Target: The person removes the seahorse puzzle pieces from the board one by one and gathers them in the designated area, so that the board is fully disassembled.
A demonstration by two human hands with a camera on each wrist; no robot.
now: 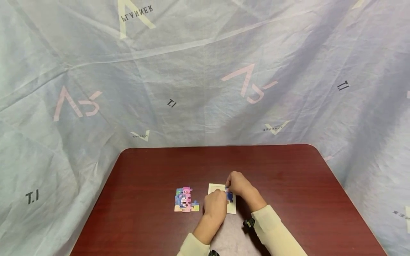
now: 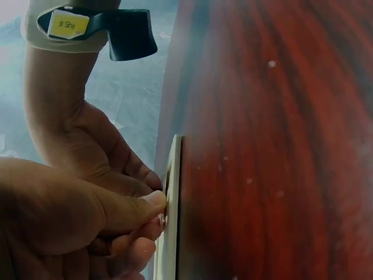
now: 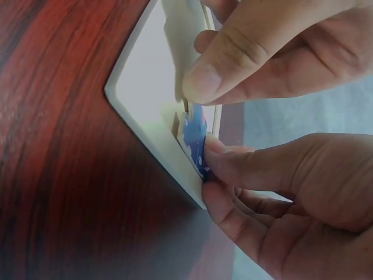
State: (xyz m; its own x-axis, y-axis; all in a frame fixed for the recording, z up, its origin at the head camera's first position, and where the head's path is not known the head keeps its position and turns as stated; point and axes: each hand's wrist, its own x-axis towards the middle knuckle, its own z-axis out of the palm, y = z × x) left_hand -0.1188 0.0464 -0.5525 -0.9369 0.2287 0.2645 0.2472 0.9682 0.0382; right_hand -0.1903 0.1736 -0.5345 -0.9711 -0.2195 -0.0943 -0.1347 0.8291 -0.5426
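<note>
My left hand (image 1: 215, 205) is over a shallow white puzzle tray (image 1: 231, 210), thumb and fingertips pinching at the edge of a jigsaw piece. At the tray's far right corner, my right hand (image 1: 241, 185) grips the blue jigsaw pieces (image 3: 195, 135) between thumb and fingers. These pieces sit slightly raised and tilted along the tray's edge in the right wrist view. Both sets of fingertips are close together there, hiding part of the pieces. A blue patch of puzzle (image 1: 229, 197) also shows between the hands from above.
Left of the tray lies a cluster of colourful pink, blue and yellow jigsaw pieces (image 1: 186, 203), some joined. The dark red wooden table (image 1: 153, 167) has grey printed cloth (image 1: 198, 81) hanging behind and at its sides.
</note>
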